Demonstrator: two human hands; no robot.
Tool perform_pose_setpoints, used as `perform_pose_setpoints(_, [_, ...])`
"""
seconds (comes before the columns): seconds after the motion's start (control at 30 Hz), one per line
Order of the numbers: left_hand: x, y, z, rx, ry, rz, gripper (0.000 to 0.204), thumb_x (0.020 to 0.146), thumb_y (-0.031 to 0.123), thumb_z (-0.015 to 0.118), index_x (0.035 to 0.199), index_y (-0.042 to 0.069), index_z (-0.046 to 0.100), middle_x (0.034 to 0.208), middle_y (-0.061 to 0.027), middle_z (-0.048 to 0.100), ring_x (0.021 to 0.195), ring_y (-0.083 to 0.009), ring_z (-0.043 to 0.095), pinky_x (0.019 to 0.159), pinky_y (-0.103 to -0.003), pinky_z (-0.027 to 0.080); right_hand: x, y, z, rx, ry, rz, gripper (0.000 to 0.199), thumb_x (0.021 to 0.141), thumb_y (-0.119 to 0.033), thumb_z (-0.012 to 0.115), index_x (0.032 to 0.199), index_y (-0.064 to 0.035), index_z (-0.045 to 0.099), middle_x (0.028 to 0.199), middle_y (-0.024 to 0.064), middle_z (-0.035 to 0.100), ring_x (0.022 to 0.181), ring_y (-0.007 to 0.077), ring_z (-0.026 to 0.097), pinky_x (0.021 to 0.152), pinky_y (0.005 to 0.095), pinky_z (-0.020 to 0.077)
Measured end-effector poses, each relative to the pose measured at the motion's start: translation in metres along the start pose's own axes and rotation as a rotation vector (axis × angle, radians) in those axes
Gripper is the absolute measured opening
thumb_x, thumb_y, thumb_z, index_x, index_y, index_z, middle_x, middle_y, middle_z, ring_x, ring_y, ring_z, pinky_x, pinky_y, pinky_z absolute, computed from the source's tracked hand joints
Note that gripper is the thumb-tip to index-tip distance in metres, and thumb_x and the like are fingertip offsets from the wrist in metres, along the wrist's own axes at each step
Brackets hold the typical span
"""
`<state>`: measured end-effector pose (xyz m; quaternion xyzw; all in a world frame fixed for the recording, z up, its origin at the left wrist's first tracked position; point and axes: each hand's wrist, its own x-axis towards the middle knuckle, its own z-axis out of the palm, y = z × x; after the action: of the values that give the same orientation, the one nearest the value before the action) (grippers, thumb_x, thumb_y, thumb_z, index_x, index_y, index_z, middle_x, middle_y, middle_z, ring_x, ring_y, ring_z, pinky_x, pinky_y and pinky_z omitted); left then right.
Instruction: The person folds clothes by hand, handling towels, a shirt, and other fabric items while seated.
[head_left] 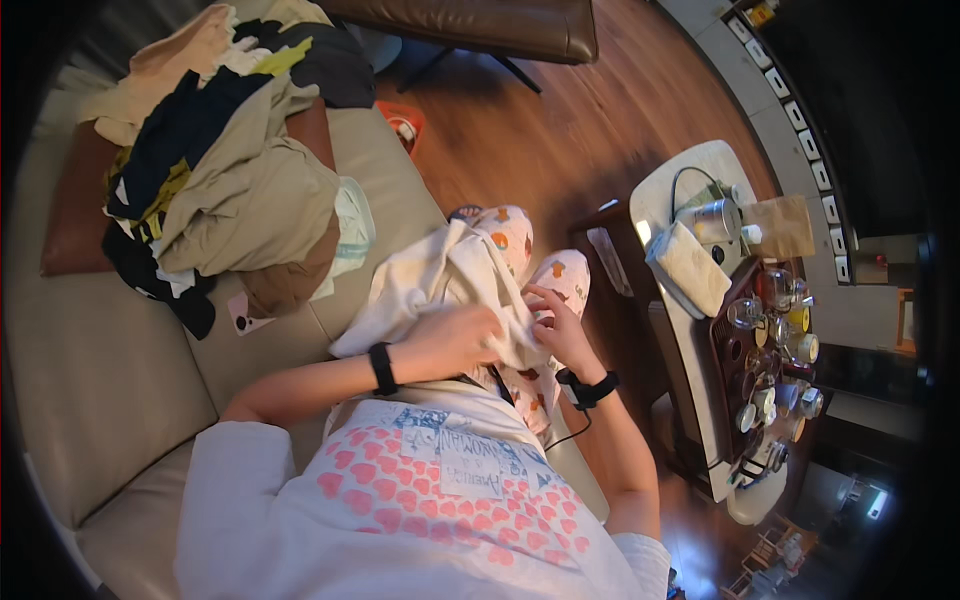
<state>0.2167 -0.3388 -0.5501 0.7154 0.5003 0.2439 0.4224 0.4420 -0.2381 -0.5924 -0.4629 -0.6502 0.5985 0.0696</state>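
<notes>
Seated on a beige sofa (110,400), the person held a cream-white garment (425,285) across the lap, over patterned pyjama trousers (555,280). Both hands gripped it: the left hand (455,338) was closed around a bunched fold near the garment's middle, and the right hand (560,325) pinched its edge with curled fingers, just beside the left. Each wrist wore a black band. The garment draped from the hands up toward the knees, touching the trousers.

To the person's left, a heap of clothes (225,170) in tan, black, olive and cream lay piled on the sofa, well apart from the hands, with a pink phone (243,313) just beside its lower edge. To the right stood a low table (690,165) carrying a dark tea tray (722,350) crowded with small cups and glass jars, a folded cloth (690,270) and a metal kettle (715,220).
</notes>
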Motion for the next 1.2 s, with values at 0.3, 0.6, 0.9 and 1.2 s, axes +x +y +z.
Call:
perform_pose_setpoints(0.3, [-0.002,-0.078,0.018,0.009,0.595,-0.298,0.051,0.075,0.026,0.074,0.114,0.001,0.053,0.112,-0.0203,0.048,0.105,-0.0375,0.048,0.093,-0.042,0.04,-0.006,-0.013,0.001,-0.575,0.071,-0.534,0.055,0.076,-0.018,0.071,0.126,-0.0072,0.05,0.115,0.0168,0.054,0.11,0.0343,0.05,0.092,0.0408,0.0432])
perform_pose_setpoints(0.6, [0.032,-0.039,0.003,-0.344,0.241,-0.151,0.041,0.076,0.02,0.075,0.108,-0.001,0.061,0.121,-0.0156,0.051,0.114,-0.0277,0.05,0.098,-0.036,0.039,0.01,-0.017,0.004,-0.34,-0.09,-0.586,0.093,0.057,-0.027,0.086,0.137,-0.0068,0.041,0.137,0.0183,0.039,0.126,0.0363,0.039,0.105,0.0437,0.0337])
perform_pose_setpoints(0.9, [0.036,0.1,-0.155,-0.445,0.008,0.302,0.025,0.082,0.008,0.07,0.105,0.003,0.066,0.114,-0.0092,0.059,0.103,-0.0189,0.056,0.09,-0.032,0.043,0.0,-0.076,-0.034,-0.288,-0.184,-0.829,0.046,0.074,-0.017,0.076,0.115,-0.0017,0.06,0.116,0.0139,0.063,0.109,0.0179,0.058,0.092,0.0334,0.0446])
perform_pose_setpoints(1.2, [0.107,0.144,-0.312,-0.556,0.535,0.463,0.023,0.095,0.008,0.051,0.116,0.001,0.058,0.111,-0.0055,0.062,0.099,-0.0133,0.059,0.089,-0.028,0.048,0.011,-0.215,-0.153,0.419,0.334,-0.815,0.046,0.088,-0.018,0.065,0.128,0.0007,0.051,0.119,0.0079,0.06,0.107,0.0171,0.058,0.092,0.0295,0.0457])
